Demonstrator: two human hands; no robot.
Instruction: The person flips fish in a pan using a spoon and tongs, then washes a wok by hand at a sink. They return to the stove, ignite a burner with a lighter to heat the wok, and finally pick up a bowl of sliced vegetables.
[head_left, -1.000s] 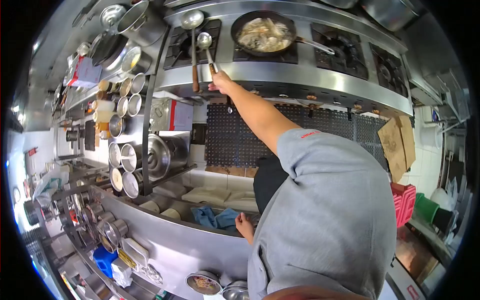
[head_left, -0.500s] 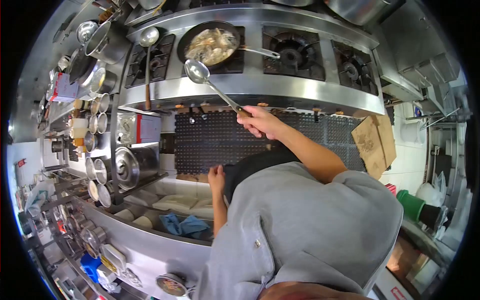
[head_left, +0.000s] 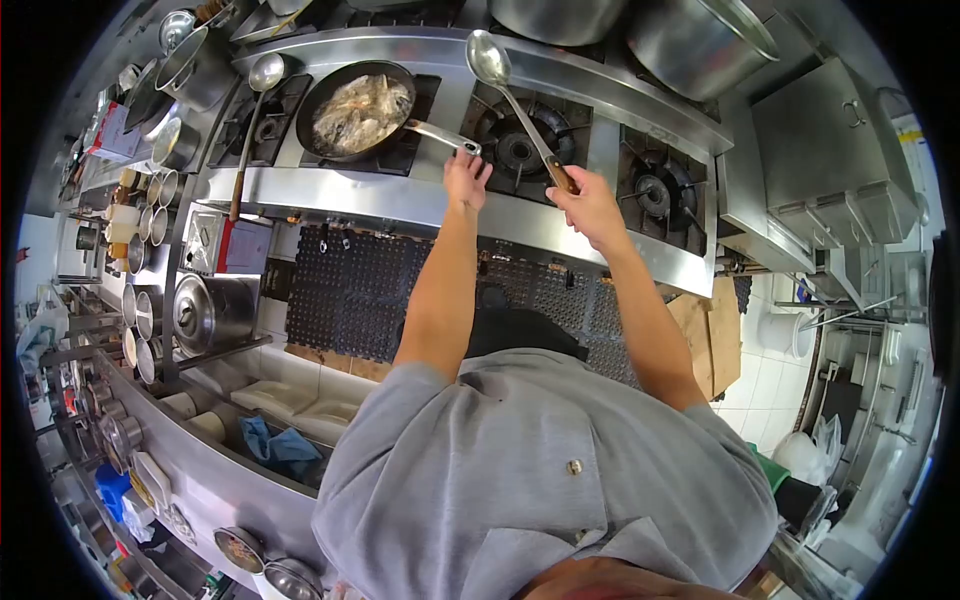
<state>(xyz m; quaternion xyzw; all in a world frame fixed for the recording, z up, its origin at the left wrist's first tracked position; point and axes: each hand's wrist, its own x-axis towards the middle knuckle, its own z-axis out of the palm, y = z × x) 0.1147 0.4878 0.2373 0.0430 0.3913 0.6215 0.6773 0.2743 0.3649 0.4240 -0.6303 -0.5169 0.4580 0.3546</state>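
Observation:
A dark frying pan [head_left: 308, 121] sits on a stove burner at the left. In it lie pale, browned pieces of food, perhaps fish [head_left: 362, 112]. The pan's metal handle points right toward me, and my left hand [head_left: 465, 181] is at its end, fingers stretched out and slightly apart, fingertips overlapping the handle's tip. My right hand [head_left: 592, 208] is closed around the wooden grip of a large metal serving spoon [head_left: 489, 60]. The spoon's bowl is raised above the back of the middle burner [head_left: 519, 148], to the right of the pan.
A long-handled ladle [head_left: 267, 73] lies across the left burner, its handle over the stove's front edge. Large pots [head_left: 700, 50] stand behind the burners. A lidded pot [head_left: 208, 312] is on the left shelf. Blue cloths [head_left: 277, 445] hang by the counter behind me.
My left hand has risen from beside my body to the pan handle's end. My right hand has carried the spoon right and forward, away from the pan's front edge. The view has shifted right.

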